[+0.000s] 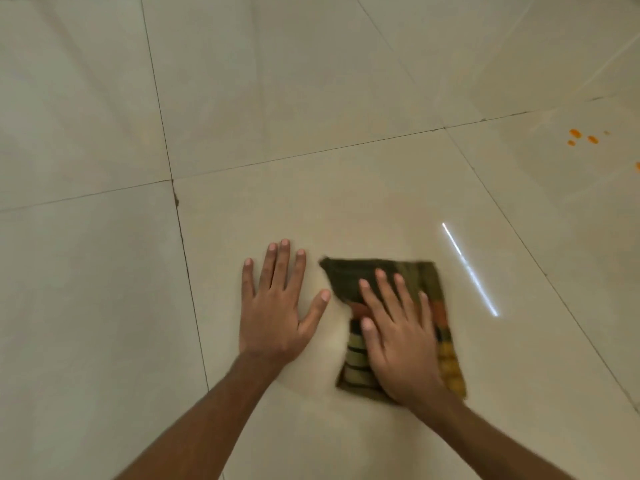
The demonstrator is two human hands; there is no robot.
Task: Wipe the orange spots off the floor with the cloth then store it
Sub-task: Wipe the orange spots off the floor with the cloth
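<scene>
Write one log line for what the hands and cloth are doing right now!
left hand: flat on floor | right hand: pressing flat on cloth | orange spots: unwiped, far right, apart from cloth

The cloth [349, 276] lies flat on the pale, glossy tiled floor [277, 98], folded into a rough rectangle. Its far end is dark olive green, and its near end has tan and dark stripes with orange-red and yellow patches; its edges look blurred. A right hand [398, 337] rests on the cloth's middle with straight fingers. The orange spots [575, 133], a small cluster of bright dabs, sit well apart from the cloth, beyond it and off to its right, with one more dab at the frame's right edge.
</scene>
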